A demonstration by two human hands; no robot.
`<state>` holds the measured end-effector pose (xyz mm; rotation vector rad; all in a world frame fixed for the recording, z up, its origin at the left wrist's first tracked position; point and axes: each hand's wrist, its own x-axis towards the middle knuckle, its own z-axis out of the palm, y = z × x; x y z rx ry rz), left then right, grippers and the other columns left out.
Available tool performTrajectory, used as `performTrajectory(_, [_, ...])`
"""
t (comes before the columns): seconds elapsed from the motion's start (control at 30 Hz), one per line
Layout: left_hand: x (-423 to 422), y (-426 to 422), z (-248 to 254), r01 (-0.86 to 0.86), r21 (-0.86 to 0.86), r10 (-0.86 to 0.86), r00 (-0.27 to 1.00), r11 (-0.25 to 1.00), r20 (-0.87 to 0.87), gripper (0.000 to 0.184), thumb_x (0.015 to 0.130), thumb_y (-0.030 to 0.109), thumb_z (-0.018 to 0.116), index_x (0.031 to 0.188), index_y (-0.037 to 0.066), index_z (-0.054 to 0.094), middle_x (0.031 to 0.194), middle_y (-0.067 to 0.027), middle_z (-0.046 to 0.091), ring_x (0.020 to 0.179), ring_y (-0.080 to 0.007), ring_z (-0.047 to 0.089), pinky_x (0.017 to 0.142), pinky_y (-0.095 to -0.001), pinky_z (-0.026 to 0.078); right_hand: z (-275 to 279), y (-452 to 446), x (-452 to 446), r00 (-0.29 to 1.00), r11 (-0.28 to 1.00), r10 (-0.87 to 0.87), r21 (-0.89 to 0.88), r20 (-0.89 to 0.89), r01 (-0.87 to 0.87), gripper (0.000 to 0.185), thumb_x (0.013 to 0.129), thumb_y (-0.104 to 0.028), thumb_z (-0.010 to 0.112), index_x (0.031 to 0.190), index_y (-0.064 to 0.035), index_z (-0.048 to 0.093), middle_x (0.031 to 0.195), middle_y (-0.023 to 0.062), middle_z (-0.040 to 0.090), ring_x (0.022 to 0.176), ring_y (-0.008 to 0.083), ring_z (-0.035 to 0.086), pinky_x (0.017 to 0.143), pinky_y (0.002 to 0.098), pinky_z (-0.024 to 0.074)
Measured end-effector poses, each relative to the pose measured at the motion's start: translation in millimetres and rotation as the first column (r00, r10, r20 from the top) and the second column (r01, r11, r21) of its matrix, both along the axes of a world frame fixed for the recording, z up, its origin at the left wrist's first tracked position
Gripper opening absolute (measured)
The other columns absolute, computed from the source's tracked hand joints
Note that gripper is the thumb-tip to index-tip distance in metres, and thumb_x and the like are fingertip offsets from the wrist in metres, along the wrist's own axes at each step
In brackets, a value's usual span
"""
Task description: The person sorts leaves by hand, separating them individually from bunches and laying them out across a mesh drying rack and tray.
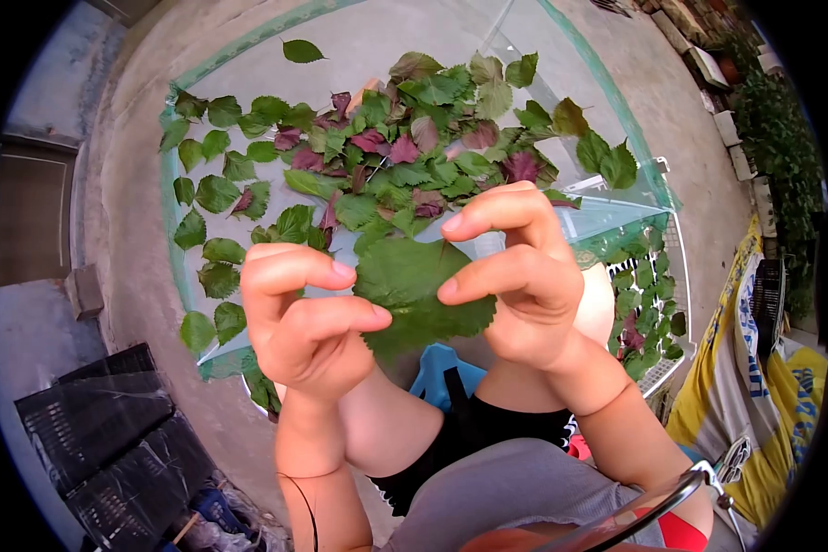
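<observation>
Between my two hands, close to the camera, is a broad green leaf with a toothed edge, probably perilla. My left hand pinches its left edge between thumb and fingers. On the other side my right hand grips the right part, its thumb lying on the leaf's face. Behind it, a heap of loose leaves, green and purple, covers the middle of a netted sheet with a green border. Separate green leaves lie spread along the sheet's left side.
A white rack with more leaves stands at the right. Beyond it lies a yellow and white sack. Black crates in plastic are at lower left. A blue seat shows between my legs. Plants grow at far right.
</observation>
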<state>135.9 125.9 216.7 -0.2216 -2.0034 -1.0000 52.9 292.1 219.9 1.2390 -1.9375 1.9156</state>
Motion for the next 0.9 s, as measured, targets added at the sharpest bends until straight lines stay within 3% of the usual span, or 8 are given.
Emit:
performTrajectory(0.1, [0.9,1.9,-1.8,0.006,0.015,-0.005,0.999,1.0,-0.037,0.024,0.054,-0.001,0.069,0.067,0.017,0.058,0.085,-0.0003,0.051,0.07,-0.0179,0.049,0.059,-0.0291,0.037,-4.1,0.2,-1.3,0.988,0.999,-0.007,-0.045,-0.152,0.001,0.03,0.05,0.008,0.058,0.073,-0.0091,0.066,0.098,0.01,0.061,0.085,0.0255,0.054,0.072,0.0338,0.0412])
performTrajectory(0.53, [-0.7,2.7,-3.2,0.019,0.027,-0.018,0.999,0.999,-0.041,0.026,0.054,-0.004,0.067,0.065,0.016,0.056,0.082,-0.0004,0.05,0.067,-0.017,0.047,0.057,-0.0279,0.035,-2.6,2.9,-0.7,0.988,0.999,-0.024,-0.031,-0.151,0.02,0.026,0.052,0.008,0.06,0.071,-0.0089,0.063,0.098,0.0107,0.059,0.084,0.0248,0.055,0.071,0.0327,0.0413])
performTrajectory(0.7, [-2.6,6.3,0.1,0.012,0.048,-0.013,0.999,0.999,0.031,0.026,0.054,-0.009,0.063,0.068,0.013,0.058,0.084,-0.0033,0.051,0.069,-0.0183,0.049,0.058,-0.0276,0.038,-2.5,2.3,2.2,0.998,0.999,-0.034,-0.026,-0.052,0.033,0.02,0.059,0.009,0.061,0.072,-0.006,0.061,0.097,0.0124,0.058,0.082,0.0235,0.055,0.067,0.0302,0.0437])
performTrajectory(0.73, [-7.3,13.6,3.0,-0.036,0.114,0.029,0.998,0.993,0.061,0.024,0.058,-0.011,0.062,0.073,0.009,0.062,0.089,-0.0066,0.055,0.07,-0.0173,0.051,0.056,-0.0254,0.041,-3.1,1.4,2.6,0.998,0.999,-0.037,-0.022,-0.047,0.036,0.02,0.059,0.009,0.061,0.072,-0.006,0.061,0.097,0.0124,0.058,0.082,0.0235,0.055,0.067,0.0302,0.0437])
performTrajectory(0.8, [-10.2,11.2,-1.8,0.084,0.207,-0.117,0.981,0.975,0.155,0.024,0.063,-0.01,0.063,0.08,0.005,0.064,0.094,-0.0095,0.059,0.072,-0.0153,0.055,0.054,-0.0222,0.042,-6.3,-0.2,2.6,0.995,0.996,-0.088,0.013,0.042,0.087,0.018,0.06,0.01,0.06,0.073,-0.0031,0.059,0.096,0.0129,0.057,0.082,0.0232,0.055,0.067,0.03,0.0455])
performTrajectory(0.83, [-11.3,2.0,-9.0,0.171,0.141,-0.191,0.971,0.975,0.142,0.026,0.065,-0.011,0.063,0.086,0.004,0.065,0.095,-0.0112,0.062,0.073,-0.0134,0.056,0.05,-0.0204,0.04,-5.9,-1.2,0.0,0.993,0.991,-0.116,0.069,0.018,0.114,0.019,0.059,0.01,0.059,0.074,-0.0014,0.058,0.096,0.0123,0.056,0.081,0.022,0.055,0.07,0.0296,0.0461])
performTrajectory(0.87, [-11.5,0.5,-11.5,0.199,0.166,-0.224,0.963,0.966,0.151,0.023,0.068,-0.011,0.062,0.088,0.002,0.063,0.093,-0.0112,0.063,0.075,-0.012,0.057,0.054,-0.0199,0.042,-6.4,-0.2,-1.5,0.989,0.98,-0.15,0.13,-0.003,0.149,0.022,0.062,0.01,0.058,0.081,-0.001,0.058,0.095,0.0118,0.056,0.082,0.0208,0.056,0.07,0.0284,0.0458])
performTrajectory(0.9, [-10.0,0.5,-14.3,0.137,0.277,-0.194,0.963,0.951,0.189,0.02,0.07,-0.01,0.062,0.088,0.001,0.063,0.093,-0.0107,0.064,0.076,-0.011,0.057,0.056,-0.0194,0.042,-7.3,-2.4,0.3,0.976,0.98,-0.188,0.091,0.111,0.178,0.023,0.064,0.009,0.058,0.084,-0.0007,0.057,0.096,0.0121,0.056,0.082,0.0209,0.056,0.07,0.0287,0.0458])
